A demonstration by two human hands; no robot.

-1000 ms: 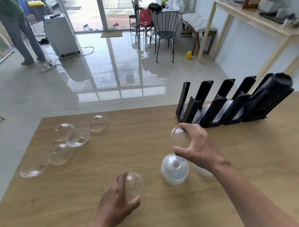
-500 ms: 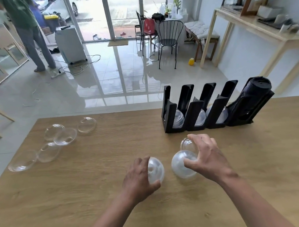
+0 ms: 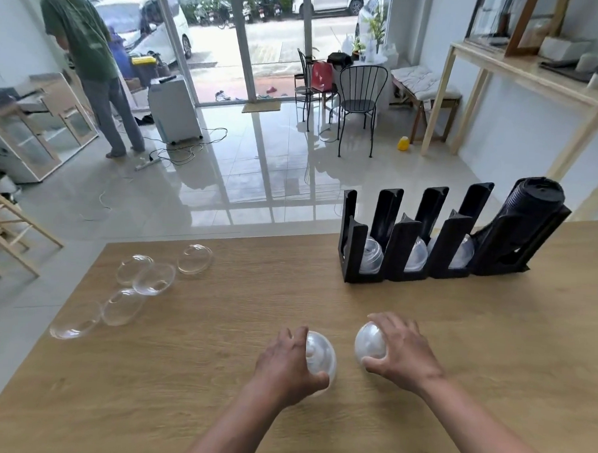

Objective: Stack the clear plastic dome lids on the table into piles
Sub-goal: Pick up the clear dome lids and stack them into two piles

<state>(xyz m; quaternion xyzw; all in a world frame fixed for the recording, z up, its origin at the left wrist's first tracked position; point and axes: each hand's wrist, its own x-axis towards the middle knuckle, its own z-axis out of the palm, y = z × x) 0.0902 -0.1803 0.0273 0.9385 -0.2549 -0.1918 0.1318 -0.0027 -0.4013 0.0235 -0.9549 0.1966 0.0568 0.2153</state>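
Dome lids of clear plastic lie in three places on the wooden table [image 3: 188,386]. At the far left edge five loose lids [image 3: 144,283] rest in a small group, some of them overlapping, well apart from both hands. Nearer the middle, the left hand [image 3: 286,366] grasps a stack of lids [image 3: 321,359] from the left side, with the fingers curled over the top and the thumb under the front edge. Just beside it, with a narrow gap between, the right hand [image 3: 403,354] grips a second stack of lids [image 3: 370,344], fingers on the far side and thumb at the near side. Both stacks look milky, so each seems to hold several lids, but how many I cannot tell. Behind the hands, toward the right, a black slotted rack [image 3: 406,244] stands on the table with more clear lids in three of its slots, and a roll of black cups [image 3: 527,215] leans in its last slot
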